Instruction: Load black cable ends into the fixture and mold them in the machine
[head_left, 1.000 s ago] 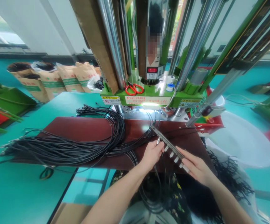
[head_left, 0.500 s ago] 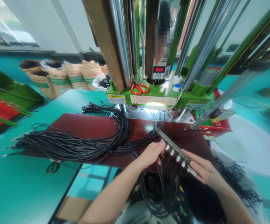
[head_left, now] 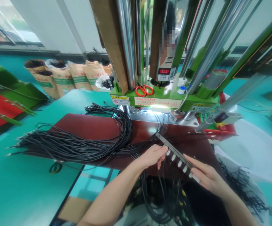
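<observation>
A long metal bar (head_left: 177,153) with several silver connectors along its lower side slants across the front of the brown board. My left hand (head_left: 155,156) grips it near its upper left part, thumb on top. My right hand (head_left: 207,174) is closed round its lower right end, with fingers along the upper edge. Black cables (head_left: 147,201) hang in loops below the bar, over my lap. Where each cable meets a connector is too blurred to make out. Left of my hands a thick bundle of black cables (head_left: 79,146) lies curved on the board.
The brown board (head_left: 88,124) lies before a green press (head_left: 126,92) with upright steel columns. Red-handled scissors (head_left: 144,90) and a blue-white spool (head_left: 181,90) rest on the press. At right are a red bin (head_left: 228,133) and a white basin (head_left: 255,150); paper sacks (head_left: 64,77) stand behind.
The bar has rolled slightly in my hands, showing more of its flat upper face. Both hands keep their hold. The whole view has shifted a little.
</observation>
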Motion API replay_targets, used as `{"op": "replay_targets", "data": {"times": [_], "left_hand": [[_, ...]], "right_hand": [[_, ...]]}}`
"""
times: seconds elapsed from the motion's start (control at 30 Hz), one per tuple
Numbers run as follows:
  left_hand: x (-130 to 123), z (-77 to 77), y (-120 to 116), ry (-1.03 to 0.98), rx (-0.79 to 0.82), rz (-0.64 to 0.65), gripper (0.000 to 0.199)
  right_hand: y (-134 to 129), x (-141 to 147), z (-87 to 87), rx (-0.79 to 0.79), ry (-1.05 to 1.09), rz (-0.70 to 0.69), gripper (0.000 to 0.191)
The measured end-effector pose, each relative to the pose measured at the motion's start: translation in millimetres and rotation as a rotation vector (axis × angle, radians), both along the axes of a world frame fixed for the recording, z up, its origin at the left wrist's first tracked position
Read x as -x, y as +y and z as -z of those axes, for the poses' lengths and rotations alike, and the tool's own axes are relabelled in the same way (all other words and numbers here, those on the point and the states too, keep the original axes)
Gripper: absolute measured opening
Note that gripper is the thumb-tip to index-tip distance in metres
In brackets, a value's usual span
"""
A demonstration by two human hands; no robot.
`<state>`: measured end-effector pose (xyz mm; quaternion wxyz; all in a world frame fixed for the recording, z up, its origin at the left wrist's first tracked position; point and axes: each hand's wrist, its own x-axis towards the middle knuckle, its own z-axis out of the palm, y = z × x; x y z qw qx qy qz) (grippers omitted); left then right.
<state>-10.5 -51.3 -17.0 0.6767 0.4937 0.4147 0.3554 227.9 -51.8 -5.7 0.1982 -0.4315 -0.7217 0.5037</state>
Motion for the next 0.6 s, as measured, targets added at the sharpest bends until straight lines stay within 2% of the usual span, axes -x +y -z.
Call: {"op": "replay_targets", "data": {"times": [0.17, 0.27, 0.37, 0.43, 0.53, 0.6], "left_hand": [[-4, 2.8, 3, 0.070, 0.028, -0.052, 0.046], [-1, 1.6, -2, 0.123, -0.001, -0.128, 0.036], [6, -3.4, -11, 0.135, -0.043, -0.164, 0.029], [12, -8.4, -14, 0.108, -0.065, -0.196, 0.025], [19, -15.6, -12, 0.063, -0.065, -0.271, 0.022], [23, -19.3, -7, 0.042, -0.068, -0.319, 0.022]], "right_hand": [[-8, 4, 0.7, 0.254, 0.049, 0.184, 0.053], [-10, -3, -3.4, 0.309, 0.069, 0.295, 0.059], [-2, -19, -6.0, 0.251, 0.029, 0.394, 0.056], [7, -29, -4.9, 0.176, -0.018, 0.398, 0.053], [22, -36, -0.9, 0.030, -0.144, 0.314, 0.047], [31, -36, 1.7, -0.136, -0.303, 0.224, 0.037]]}}
